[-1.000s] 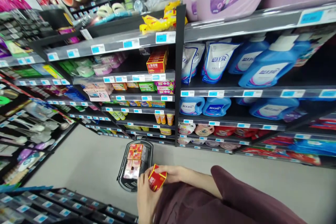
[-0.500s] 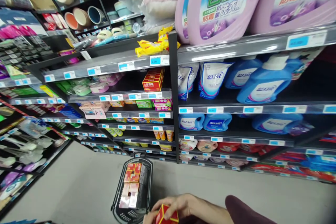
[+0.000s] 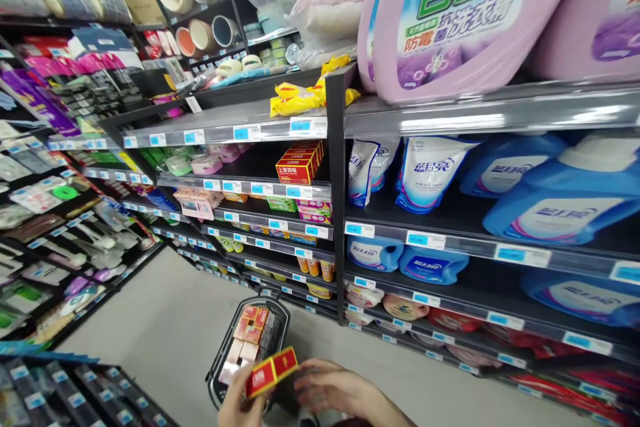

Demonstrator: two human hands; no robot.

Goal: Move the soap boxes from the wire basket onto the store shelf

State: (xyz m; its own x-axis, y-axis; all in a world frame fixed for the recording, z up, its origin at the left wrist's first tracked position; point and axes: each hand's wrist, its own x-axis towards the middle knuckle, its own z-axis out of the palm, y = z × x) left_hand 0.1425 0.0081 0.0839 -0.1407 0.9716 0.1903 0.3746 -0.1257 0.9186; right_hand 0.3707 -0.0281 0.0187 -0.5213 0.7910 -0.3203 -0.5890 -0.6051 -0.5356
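Hands low at the bottom edge. Left hand (image 3: 239, 401) has its fingers closed around a red box (image 3: 273, 371) with yellow trim, held tilted just above a black basket (image 3: 223, 355) on the floor (image 3: 165, 320); more red boxes lie in the basket. Right hand (image 3: 331, 389) sits just beside the box, fingers loosely spread, holding nothing. Ahead, a stack of like boxes (image 3: 301, 163) on a shelf, yellow packets (image 3: 296, 97) above. A black upright (image 3: 337, 200) divides off blue bottles (image 3: 565, 208) and lilac jugs (image 3: 450, 20).
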